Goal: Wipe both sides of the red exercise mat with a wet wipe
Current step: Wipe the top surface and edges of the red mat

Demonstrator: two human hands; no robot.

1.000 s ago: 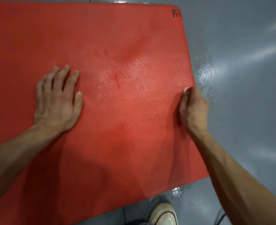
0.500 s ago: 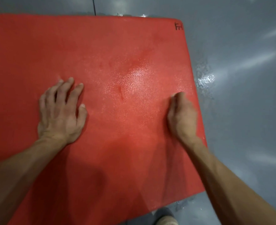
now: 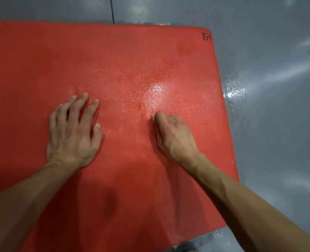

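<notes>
Since a second ago I see the right hand point(image 3: 172, 131) has slid leftward from the mat's right edge to its middle, and the view has tipped so the far edge sits lower in frame and the shoe at the bottom is nearly gone.

The red exercise mat point(image 3: 114, 57) lies flat on the grey floor point(image 3: 278, 124) and fills most of my view. Its far edge runs left to right across the top, its right edge slants down toward me, and it runs off the frame on the left, so I read its long axis as going left to right, though I cannot see the full length. A small black logo point(image 3: 206, 36) marks the far right corner. A glossy wet patch point(image 3: 156, 88) shines on the mat just beyond the right hand, and a wet smear point(image 3: 235, 91) glistens on the floor just beside the right edge.

The left hand point(image 3: 74, 131) rests palm down on the mat, fingers straight and slightly spread, holding nothing. The right hand is curled, knuckles up, pressing down on the mat; a sliver of white, the wet wipe point(image 3: 153, 116), peeks out at its fingertips, gripped under the fingers. The two hands are near each other but apart.
</notes>
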